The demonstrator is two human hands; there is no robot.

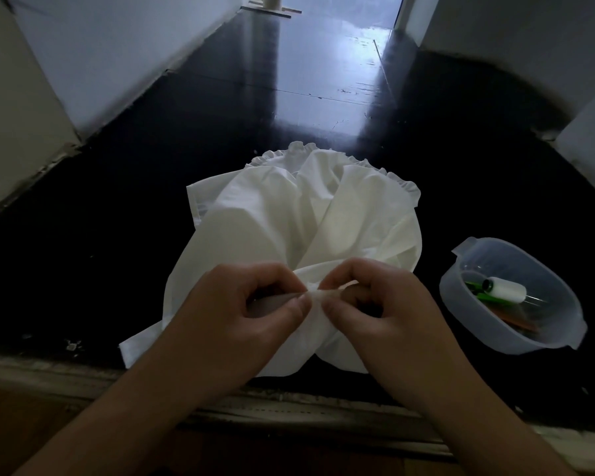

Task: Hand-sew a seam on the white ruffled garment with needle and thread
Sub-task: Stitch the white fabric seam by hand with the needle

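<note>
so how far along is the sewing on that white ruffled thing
Done: the white garment is spread on the dark floor, and the sewing tub with a thread spool sits to its right. In hand: the left hand and right hand pinch one fold of fabric. No needle, thread or finished stitches can be made out, so the seam itself looks mostly ahead.

You are in a home, it seems, sitting at a glossy black floor [289, 80] between white walls [124, 56], with a worn threshold [289, 403] before you and a clear plastic tub [509, 324] of sewing bits nearby.
</note>
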